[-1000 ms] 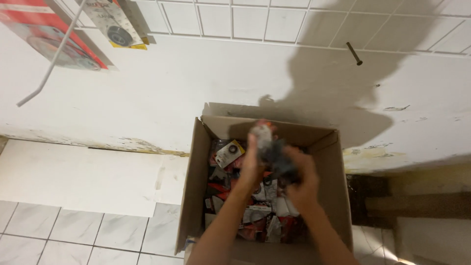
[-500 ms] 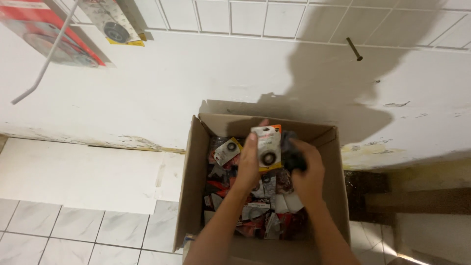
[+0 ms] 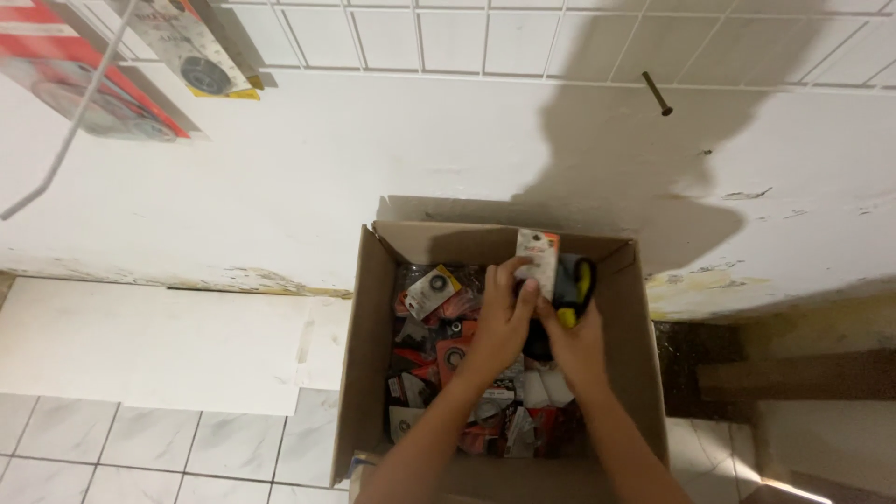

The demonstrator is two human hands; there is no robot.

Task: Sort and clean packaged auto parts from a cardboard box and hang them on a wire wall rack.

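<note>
Over an open cardboard box [image 3: 364,373] standing on the tiled floor [image 3: 140,439] against a white wall [image 3: 327,159], both hands are working together. Left hand [image 3: 499,322] is grasping a small carded packet [image 3: 538,259], white with an orange top edge, thumb and fingers pinching its lower part and holding it upright above the box's far end. Right hand [image 3: 577,341] is closing around a dark bundle with a yellow loop [image 3: 577,285], just beside the packet and touching it; exactly what that bundle is cannot be told. Both forearms are entering from the lower edge of the view. Beneath the hands, many small red, white and black packets [image 3: 448,355] are lying loose and jumbled inside the box. Above, a dark bolt [image 3: 656,93] is projecting from the wall, and two red and white cartons [image 3: 103,84] are hanging or leaning at the upper left. A person's shadow is falling across the wall behind the box.
</note>
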